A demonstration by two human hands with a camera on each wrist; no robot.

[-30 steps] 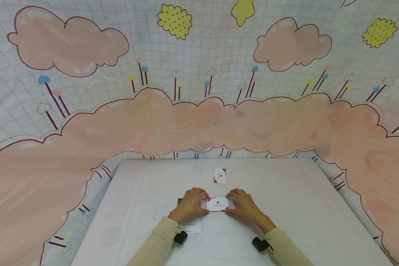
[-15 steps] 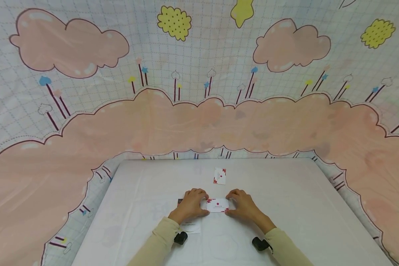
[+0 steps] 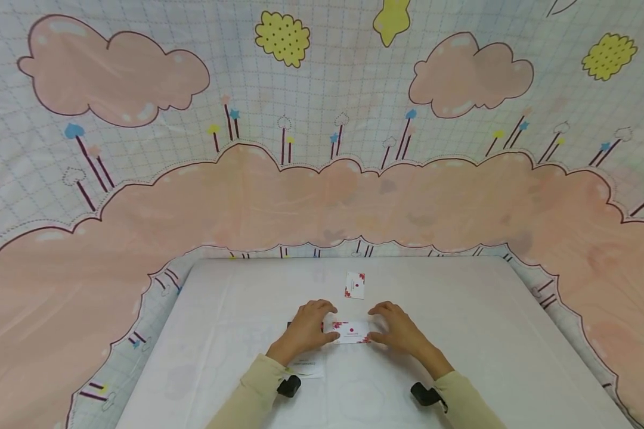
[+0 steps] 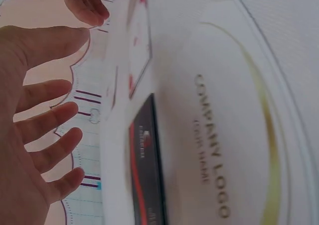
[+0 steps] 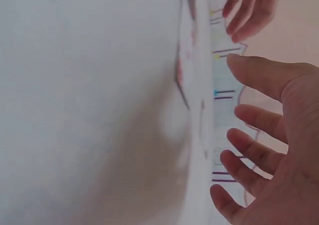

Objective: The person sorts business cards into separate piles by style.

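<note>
Hands flank a small white rectangular card with red flowers lying flat on the white surface. Left hand and right hand spread relaxed fingers beside its ends, seemingly holding nothing.

White card with red flowers (cream sleeves).

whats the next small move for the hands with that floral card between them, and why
Probably draw both hands back: the left hand and right hand are open beside the floral card, which lies flat on the table, so it looks already set down.
</note>
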